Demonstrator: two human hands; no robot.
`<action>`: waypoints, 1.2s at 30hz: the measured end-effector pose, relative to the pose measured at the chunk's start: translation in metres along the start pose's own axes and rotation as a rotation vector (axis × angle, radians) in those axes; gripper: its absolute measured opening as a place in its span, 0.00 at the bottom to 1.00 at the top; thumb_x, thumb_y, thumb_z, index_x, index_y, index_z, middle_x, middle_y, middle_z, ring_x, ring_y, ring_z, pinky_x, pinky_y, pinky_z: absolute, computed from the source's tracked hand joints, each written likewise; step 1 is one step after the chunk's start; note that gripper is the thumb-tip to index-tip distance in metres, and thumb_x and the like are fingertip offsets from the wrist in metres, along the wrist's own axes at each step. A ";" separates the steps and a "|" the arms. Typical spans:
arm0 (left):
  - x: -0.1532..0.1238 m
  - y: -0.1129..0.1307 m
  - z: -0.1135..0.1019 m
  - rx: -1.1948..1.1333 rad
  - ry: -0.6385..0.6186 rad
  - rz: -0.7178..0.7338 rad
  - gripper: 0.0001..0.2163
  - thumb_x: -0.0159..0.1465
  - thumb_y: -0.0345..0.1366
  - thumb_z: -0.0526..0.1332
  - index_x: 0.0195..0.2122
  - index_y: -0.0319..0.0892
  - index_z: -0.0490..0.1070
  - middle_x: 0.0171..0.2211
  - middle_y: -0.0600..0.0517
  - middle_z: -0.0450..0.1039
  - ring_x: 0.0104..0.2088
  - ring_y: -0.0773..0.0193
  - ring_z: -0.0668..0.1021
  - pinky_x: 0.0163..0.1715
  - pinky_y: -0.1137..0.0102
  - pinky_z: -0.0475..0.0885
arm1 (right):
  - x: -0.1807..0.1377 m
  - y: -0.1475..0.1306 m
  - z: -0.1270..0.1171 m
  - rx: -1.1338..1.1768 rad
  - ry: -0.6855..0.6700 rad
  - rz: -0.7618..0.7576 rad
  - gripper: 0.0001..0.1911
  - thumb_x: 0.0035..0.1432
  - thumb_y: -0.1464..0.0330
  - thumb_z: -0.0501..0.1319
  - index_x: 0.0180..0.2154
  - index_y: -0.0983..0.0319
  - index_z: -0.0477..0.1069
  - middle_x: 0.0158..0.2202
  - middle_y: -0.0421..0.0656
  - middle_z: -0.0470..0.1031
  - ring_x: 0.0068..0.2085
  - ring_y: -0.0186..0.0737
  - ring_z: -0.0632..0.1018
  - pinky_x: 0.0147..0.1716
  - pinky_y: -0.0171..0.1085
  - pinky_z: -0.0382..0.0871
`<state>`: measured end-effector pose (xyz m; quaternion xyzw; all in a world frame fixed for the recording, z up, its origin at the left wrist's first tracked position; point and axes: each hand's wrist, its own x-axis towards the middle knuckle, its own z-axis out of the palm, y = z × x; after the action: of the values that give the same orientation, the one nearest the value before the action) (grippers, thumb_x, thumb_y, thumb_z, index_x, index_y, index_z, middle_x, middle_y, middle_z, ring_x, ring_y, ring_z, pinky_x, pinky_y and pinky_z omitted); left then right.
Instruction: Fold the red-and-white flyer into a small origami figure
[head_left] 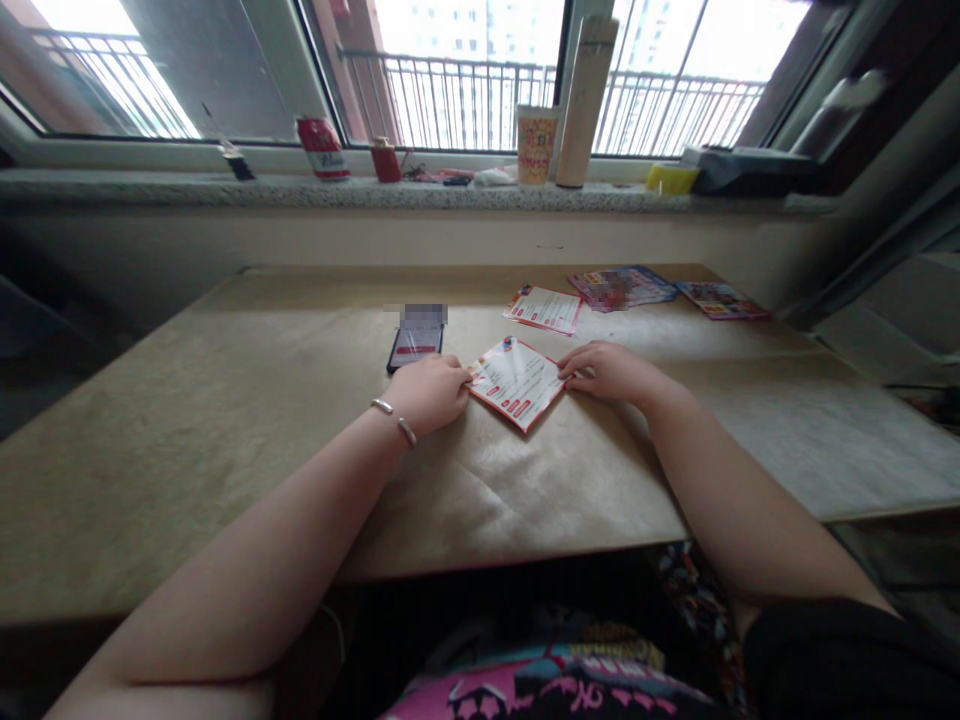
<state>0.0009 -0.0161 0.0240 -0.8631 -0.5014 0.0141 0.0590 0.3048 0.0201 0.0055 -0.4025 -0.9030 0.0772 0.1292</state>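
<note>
A red and white printed paper (516, 382) lies on the paper-covered table (225, 420), turned like a diamond. My left hand (429, 392), with a silver bracelet on the wrist, has its fingers curled and pinches the paper's left corner. My right hand (606, 370) rests on the paper's right corner, fingers bent and pressed on it. A phone (415, 346) lies just beyond my left hand.
More printed leaflets lie further back: one red and white (545, 308), one colourful (622, 288), one at the right (721, 300). On the windowsill (150, 190) stand a red can (322, 148), a paper cup (537, 144), a tall beige flask (586, 100) and small items.
</note>
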 end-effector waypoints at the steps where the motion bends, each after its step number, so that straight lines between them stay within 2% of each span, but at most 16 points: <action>1: 0.000 -0.001 0.000 0.003 -0.002 -0.006 0.16 0.64 0.39 0.50 0.45 0.48 0.76 0.42 0.49 0.75 0.42 0.57 0.76 0.36 0.68 0.70 | 0.000 0.000 0.000 -0.005 0.002 -0.004 0.09 0.55 0.66 0.62 0.38 0.57 0.79 0.44 0.43 0.80 0.44 0.42 0.78 0.47 0.40 0.70; 13: 0.000 -0.006 -0.001 -0.007 -0.008 0.027 0.15 0.64 0.41 0.51 0.43 0.50 0.77 0.41 0.50 0.74 0.40 0.59 0.76 0.33 0.70 0.69 | 0.000 -0.015 -0.007 -0.126 0.024 -0.047 0.09 0.52 0.73 0.60 0.31 0.57 0.78 0.38 0.41 0.81 0.40 0.42 0.77 0.44 0.39 0.69; 21: 0.001 -0.002 -0.002 -0.021 0.012 0.001 0.15 0.64 0.43 0.52 0.41 0.49 0.78 0.40 0.50 0.75 0.40 0.60 0.77 0.32 0.70 0.68 | -0.001 -0.012 -0.006 -0.110 -0.050 0.056 0.09 0.50 0.73 0.58 0.32 0.60 0.75 0.36 0.43 0.78 0.39 0.41 0.76 0.41 0.36 0.66; 26: 0.005 0.002 0.003 -0.038 0.079 -0.047 0.19 0.67 0.45 0.49 0.36 0.45 0.78 0.37 0.49 0.76 0.39 0.58 0.77 0.31 0.69 0.68 | 0.000 -0.013 -0.002 -0.068 -0.014 0.241 0.07 0.53 0.68 0.57 0.30 0.61 0.73 0.35 0.45 0.75 0.33 0.37 0.73 0.34 0.34 0.64; 29: 0.008 0.002 0.007 -0.079 0.117 -0.106 0.18 0.67 0.45 0.49 0.36 0.44 0.76 0.37 0.48 0.77 0.39 0.58 0.77 0.33 0.69 0.68 | 0.003 -0.014 0.002 -0.056 -0.004 0.307 0.13 0.58 0.61 0.55 0.27 0.61 0.72 0.33 0.44 0.74 0.31 0.36 0.72 0.32 0.34 0.62; 31: 0.012 0.002 0.010 -0.124 0.136 -0.129 0.15 0.67 0.44 0.51 0.39 0.43 0.75 0.38 0.48 0.77 0.39 0.58 0.77 0.35 0.69 0.69 | 0.005 -0.015 0.005 -0.062 0.009 0.354 0.18 0.59 0.56 0.53 0.27 0.61 0.71 0.32 0.45 0.74 0.31 0.37 0.72 0.30 0.35 0.61; 33: 0.015 0.001 0.013 -0.171 0.156 -0.135 0.14 0.66 0.41 0.52 0.47 0.43 0.72 0.38 0.49 0.77 0.39 0.59 0.77 0.38 0.69 0.69 | 0.007 -0.017 0.008 -0.073 0.026 0.414 0.21 0.60 0.53 0.52 0.27 0.60 0.71 0.31 0.45 0.75 0.31 0.38 0.72 0.29 0.35 0.60; 36: 0.017 0.001 0.017 -0.161 0.167 -0.109 0.16 0.65 0.39 0.54 0.53 0.42 0.67 0.39 0.48 0.76 0.40 0.59 0.76 0.40 0.69 0.70 | 0.009 -0.020 0.011 -0.111 0.043 0.486 0.22 0.58 0.50 0.53 0.27 0.60 0.71 0.30 0.45 0.76 0.30 0.40 0.73 0.26 0.36 0.58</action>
<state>0.0087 -0.0003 0.0080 -0.8346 -0.5406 -0.1013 0.0317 0.2818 0.0135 0.0016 -0.6157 -0.7797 0.0478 0.1038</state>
